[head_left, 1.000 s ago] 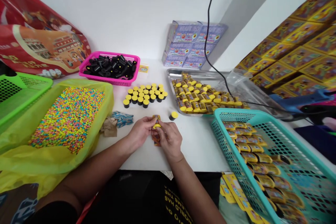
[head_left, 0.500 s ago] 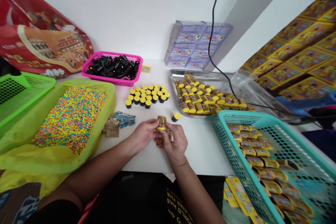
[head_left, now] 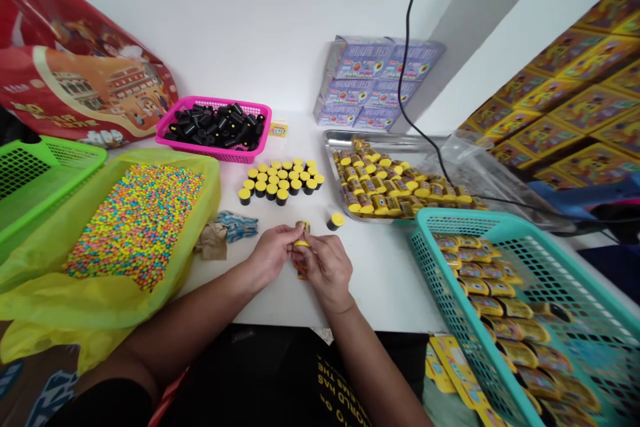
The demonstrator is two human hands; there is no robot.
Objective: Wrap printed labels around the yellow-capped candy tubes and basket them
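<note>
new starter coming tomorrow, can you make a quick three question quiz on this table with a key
1. Multiple choice: what colour is the basket that holds the loose black tubes? a) teal b) pink c) orange
2. True or false: the left hand and the right hand hold the same small canister.
3. Fill in: the multicoloured pieces lie on ____ plastic sheeting.
Key: 1. b; 2. true; 3. yellow

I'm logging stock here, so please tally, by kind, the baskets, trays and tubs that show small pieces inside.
Pink basket: 1
Teal basket: 1
Metal tray: 1
Yellow-lined tub: 1
Total: 4
</note>
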